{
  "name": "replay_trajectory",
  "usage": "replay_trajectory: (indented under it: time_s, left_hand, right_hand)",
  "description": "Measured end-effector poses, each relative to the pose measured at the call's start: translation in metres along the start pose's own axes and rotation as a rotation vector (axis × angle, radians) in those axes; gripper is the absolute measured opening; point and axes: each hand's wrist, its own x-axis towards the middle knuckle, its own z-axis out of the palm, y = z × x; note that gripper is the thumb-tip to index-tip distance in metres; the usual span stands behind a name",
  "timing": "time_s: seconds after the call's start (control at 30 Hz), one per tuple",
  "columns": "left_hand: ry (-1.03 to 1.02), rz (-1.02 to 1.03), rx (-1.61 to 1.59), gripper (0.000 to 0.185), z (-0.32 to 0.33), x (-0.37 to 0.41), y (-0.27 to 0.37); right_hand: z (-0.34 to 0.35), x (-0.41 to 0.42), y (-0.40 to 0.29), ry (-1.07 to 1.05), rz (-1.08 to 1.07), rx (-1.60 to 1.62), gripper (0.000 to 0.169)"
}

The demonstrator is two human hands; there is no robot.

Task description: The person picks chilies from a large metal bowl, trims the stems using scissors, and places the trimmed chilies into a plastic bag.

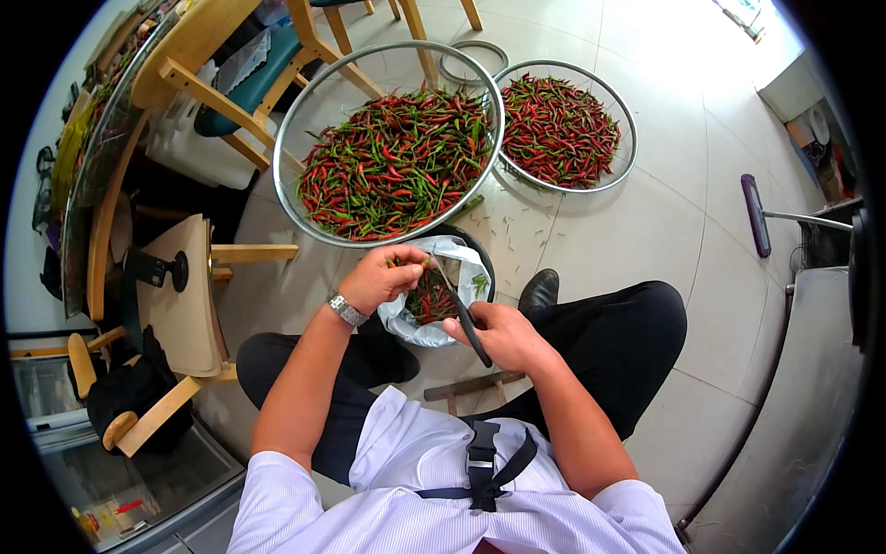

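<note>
My left hand [387, 273] pinches a chili pepper [423, 264] between thumb and fingers, with more bits of pepper showing in the grip. In my right hand [505, 332] is a pair of black-handled scissors [468, 325], its blades pointing up toward the left fingertips. Both hands are over a white plastic bag [408, 337] that lines a dark round bucket [484, 253]. Red and green chilies [430, 299] lie inside the bag. Just beyond the hands stands a large metal-rimmed round mesh basket [280, 180] heaped with red and green chilies [398, 163].
A second round mesh basket [635, 138] of mostly red chilies sits farther back, near a metal ring [453, 77]. Cut stems [509, 228] litter the tiled floor. Wooden chairs [252, 104] stand left; a purple-headed floor brush [754, 215] is at right. A low wooden stool [477, 386] shows below.
</note>
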Motion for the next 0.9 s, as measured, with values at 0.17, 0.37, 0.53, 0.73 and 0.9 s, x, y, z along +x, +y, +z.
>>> replay_trajectory:
  time_s: [0.17, 0.37, 0.53, 0.73, 0.9]
  left_hand:
    - [-0.037, -0.008, 0.093, 0.021, 0.011, -0.007, -0.011]
    - [-0.069, -0.074, -0.176, 0.013, -0.001, 0.005, -0.011]
    - [0.214, 0.08, -0.2, 0.016, -0.015, 0.048, 0.006]
    - [0.587, 0.18, 0.984, 0.023, -0.021, 0.119, 0.001]
    - [0.609, 0.16, 0.905, 0.027, -0.017, 0.128, 0.0]
  right_hand:
    - [0.003, 0.003, 0.002, 0.0, -0.027, -0.075, 0.074]
    - [-0.001, 0.002, 0.001, 0.033, 0.008, 0.026, 0.065]
    - [-0.005, 0.005, 0.005, 0.143, -0.012, -0.007, 0.07]
    - [-0.01, 0.002, 0.001, 0.157, -0.037, -0.051, 0.069]
    - [-0.016, 0.0, -0.001, 0.165, -0.042, -0.033, 0.069]
